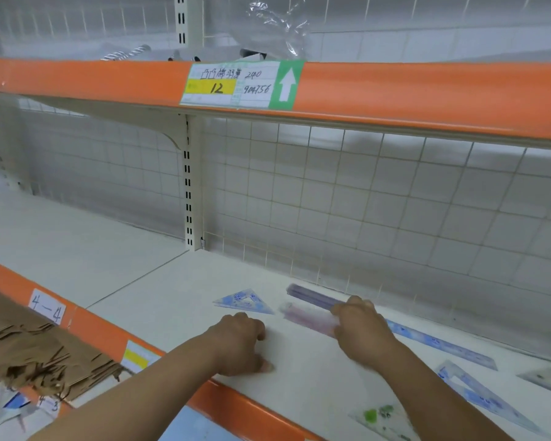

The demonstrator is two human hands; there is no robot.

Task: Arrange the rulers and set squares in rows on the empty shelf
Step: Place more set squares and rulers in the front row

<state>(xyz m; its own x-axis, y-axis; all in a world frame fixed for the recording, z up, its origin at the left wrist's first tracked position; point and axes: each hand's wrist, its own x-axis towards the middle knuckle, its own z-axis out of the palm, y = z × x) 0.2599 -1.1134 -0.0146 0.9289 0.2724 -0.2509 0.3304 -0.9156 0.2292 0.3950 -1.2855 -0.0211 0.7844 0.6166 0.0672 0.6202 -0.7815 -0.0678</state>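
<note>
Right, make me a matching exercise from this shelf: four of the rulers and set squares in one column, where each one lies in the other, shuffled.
Things
1. pink ruler
2. purple ruler
3. small blue set square
4. green-marked set square

Places
A. closest to the wire back grid
B. gripped by the right hand
C. by the orange front edge
D. lying free, left of the two rulers

Pairs: 1-B, 2-A, 3-D, 4-C
</note>
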